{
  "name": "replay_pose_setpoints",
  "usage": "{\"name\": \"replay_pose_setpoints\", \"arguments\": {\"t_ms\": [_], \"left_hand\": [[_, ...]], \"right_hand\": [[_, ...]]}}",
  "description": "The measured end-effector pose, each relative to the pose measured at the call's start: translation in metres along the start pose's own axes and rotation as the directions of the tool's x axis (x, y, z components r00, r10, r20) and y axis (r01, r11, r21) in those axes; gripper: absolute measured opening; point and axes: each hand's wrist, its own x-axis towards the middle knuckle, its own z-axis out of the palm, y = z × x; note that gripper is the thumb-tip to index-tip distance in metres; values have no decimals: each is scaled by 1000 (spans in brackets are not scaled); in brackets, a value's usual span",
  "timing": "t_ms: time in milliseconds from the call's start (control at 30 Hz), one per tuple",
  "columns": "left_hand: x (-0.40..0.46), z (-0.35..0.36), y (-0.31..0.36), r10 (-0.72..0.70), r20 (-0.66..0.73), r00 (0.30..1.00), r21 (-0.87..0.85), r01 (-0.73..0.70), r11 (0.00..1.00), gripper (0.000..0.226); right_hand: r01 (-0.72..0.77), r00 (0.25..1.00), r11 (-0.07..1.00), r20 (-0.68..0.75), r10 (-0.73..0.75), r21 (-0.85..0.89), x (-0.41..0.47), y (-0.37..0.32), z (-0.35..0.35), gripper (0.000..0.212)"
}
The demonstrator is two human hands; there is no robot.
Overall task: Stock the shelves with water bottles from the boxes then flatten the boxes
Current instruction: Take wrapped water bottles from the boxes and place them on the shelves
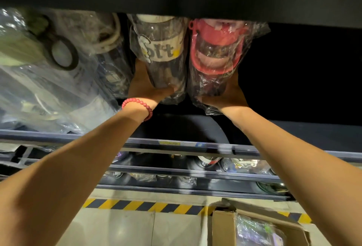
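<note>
Both my arms reach up into a dark shelf bay. My left hand (146,89), with a red bead bracelet at the wrist, grips the base of a plastic-wrapped bottle with a white lid and white band (160,49). My right hand (225,94) grips the base of a second wrapped bottle with a red lid and red handle (215,49). The two bottles stand side by side, touching, with their tops just under the upper shelf's dark edge. An open cardboard box (223,226) with more wrapped bottles inside sits on the floor at lower right.
More plastic-wrapped bottles (58,53) fill the shelf to the left. The grey shelf rail (176,143) runs below my arms, with lower shelves holding further bottles (207,161). Yellow-and-black hazard tape (145,205) marks the floor. The bay right of the red bottle is dark.
</note>
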Motion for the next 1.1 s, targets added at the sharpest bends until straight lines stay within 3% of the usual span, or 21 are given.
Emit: {"name": "replay_pose_setpoints", "arguments": {"t_ms": [33, 100, 167, 233, 267, 333, 467, 533, 633, 767, 867, 1033, 1100], "left_hand": [[-9, -4, -2, -7, -1, 1000, 1, 7, 1000, 36], [-25, -8, -1, -13, -79, 997, -233, -5, 972, 9], [-30, -4, -4, -33, -114, 993, -371, -12, 928, 34], [-41, -2, -8, -98, -219, 971, -586, -51, 808, 39], [-44, 1, -10, -138, -277, 951, -644, -77, 761, 38], [-63, 3, -15, -74, -363, 929, -575, -161, 802, 42], [-120, 20, -24, 166, -406, 899, -393, -335, 856, 81], [-151, 36, -24, 333, -468, 819, -182, -458, 870, 80], [-201, 50, -20, 492, -424, 760, 26, -532, 846, 70], [-248, 73, -20, 674, -340, 655, 216, -643, 734, 73], [-271, 98, -26, 784, -259, 564, 260, -741, 619, 85], [-288, 124, -44, 937, -45, 347, 310, -887, 343, 82], [-288, 123, -46, 948, 11, 318, 336, -894, 296, 77]], "right_hand": [[22, 1000, 999, 0, -22, 38, -4, -2, -6, 102], [32, 999, 995, -13, -31, 99, -14, -4, -14, 101], [-18, 1000, 982, 18, 15, 190, -28, -8, -22, 93], [-86, 996, 972, 44, 79, 219, -46, -12, -33, 85], [-89, 996, 984, 36, 85, 154, -56, -13, -40, 83], [-69, 997, 997, 31, 71, -45, -81, -14, -56, 71], [-2, 993, 959, 112, 35, -283, -154, -20, -82, 65], [41, 991, 930, 137, 9, -365, -195, -22, -96, 60], [91, 988, 878, 151, -22, -469, -255, -23, -115, 55], [51, 998, 806, 52, -25, -590, -339, -24, -126, 60], [-34, 997, 790, -78, -18, -612, -401, -25, -119, 56], [-229, 971, 795, -194, 143, -562, -478, -32, -96, 67], [-312, 945, 795, -254, 204, -520, -496, -39, -84, 68]]}}
